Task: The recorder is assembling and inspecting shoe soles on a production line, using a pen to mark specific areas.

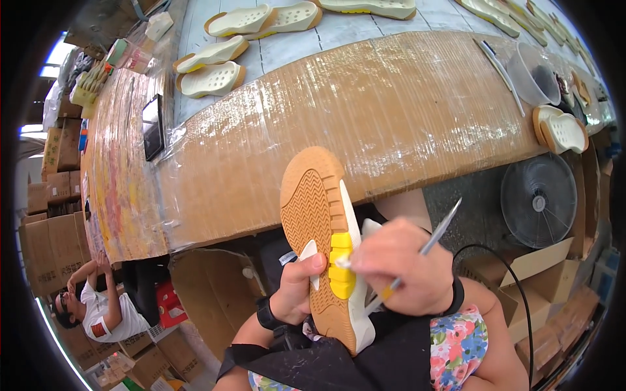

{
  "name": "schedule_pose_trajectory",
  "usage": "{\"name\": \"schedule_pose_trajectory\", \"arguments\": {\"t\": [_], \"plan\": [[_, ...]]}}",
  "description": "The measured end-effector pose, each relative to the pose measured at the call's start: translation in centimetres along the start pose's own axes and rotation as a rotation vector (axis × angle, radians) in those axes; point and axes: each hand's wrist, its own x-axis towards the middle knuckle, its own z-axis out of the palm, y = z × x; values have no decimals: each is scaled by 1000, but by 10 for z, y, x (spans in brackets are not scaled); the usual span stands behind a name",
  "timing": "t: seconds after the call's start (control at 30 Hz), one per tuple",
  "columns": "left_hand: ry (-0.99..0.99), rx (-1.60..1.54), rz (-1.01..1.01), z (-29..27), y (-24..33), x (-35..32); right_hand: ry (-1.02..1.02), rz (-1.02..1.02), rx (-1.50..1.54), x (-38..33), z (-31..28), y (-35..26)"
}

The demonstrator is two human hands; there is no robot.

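A tan rubber shoe sole [312, 215] with zigzag tread, a white side wall and a yellow midsection [342, 287] stands upright in front of me, tread side facing up. My left hand [291, 295] grips it at the left edge, thumb on the tread beside a white patch. My right hand [417, 270] is closed, its fingertips at the yellow part with a small white scrap between them, slightly blurred. The same hand also holds a slim pen-like tool [443, 225], its silver point directed up and right.
Ahead is a work table [274, 150] covered in taped cardboard. White soles [212, 79] lie on its far side. A phone [153, 127] rests at left, a clear plastic tub [531, 75] at right. A floor fan [538, 202] and open carton [541, 280] stand below right. Another person [107, 306] sits at far left.
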Motion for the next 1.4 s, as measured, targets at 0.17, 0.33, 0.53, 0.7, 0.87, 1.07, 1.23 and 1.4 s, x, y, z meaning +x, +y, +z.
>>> {"name": "schedule_pose_trajectory", "arguments": {"t": [0.17, 0.33, 0.53, 0.7, 0.87, 1.07, 1.23, 1.4], "plan": [[-20, 40, 16, 1, -1, 0, -82, -70, 3, -7, -5, -3], [-5, 85, -4, 3, -1, -3, -22, -39, -31, 0, -2, -3], [-7, 53, -31, 11, 1, -3, 44, -84, -132, 3, -3, 4], [-30, 78, 52, 4, 1, -3, -33, 36, 34, -10, 0, -13], [28, 72, 20, 12, 1, -7, 47, -66, -127, 2, -2, -4], [-9, 107, 47, 3, 0, 0, -19, -33, -46, -7, -3, -7], [-1, 82, 26, 6, 3, -3, -19, -21, -52, -7, -2, -8], [22, 100, 39, 7, 4, -1, -40, 10, -16, -4, -4, -10]]}}
